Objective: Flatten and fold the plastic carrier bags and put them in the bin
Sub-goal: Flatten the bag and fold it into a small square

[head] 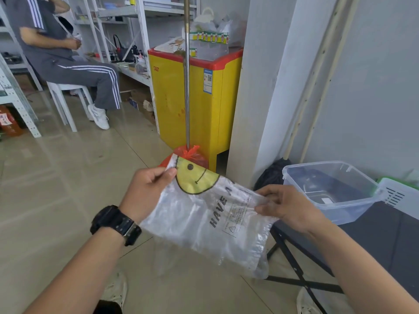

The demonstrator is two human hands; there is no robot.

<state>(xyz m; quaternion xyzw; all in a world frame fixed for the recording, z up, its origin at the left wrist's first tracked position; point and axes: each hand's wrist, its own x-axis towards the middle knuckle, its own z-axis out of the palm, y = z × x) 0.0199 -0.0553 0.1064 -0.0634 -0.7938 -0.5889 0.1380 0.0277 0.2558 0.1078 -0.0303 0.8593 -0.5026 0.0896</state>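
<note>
Here you hold the carrier bag (204, 214) stretched in the air, left hand (147, 191) pinching its smiley corner, right hand (285, 207) pinching the opposite edge, likely to pull it flat. Beyond, right, the bin (292, 177) sits open on the table (385, 234), ready.

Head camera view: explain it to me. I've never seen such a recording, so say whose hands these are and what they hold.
No machine here: one picture, from a camera worn on a person's head, looking forward and down, so both arms entering from below are that person's own. The left hand, with a black watch on its wrist, pinches a corner of a clear plastic bag printed with a yellow smiley; the right hand grips the opposite edge, holding it in the air. At right, a clear plastic bin stands on a black folding table. Behind stands a yellow freezer.
</note>
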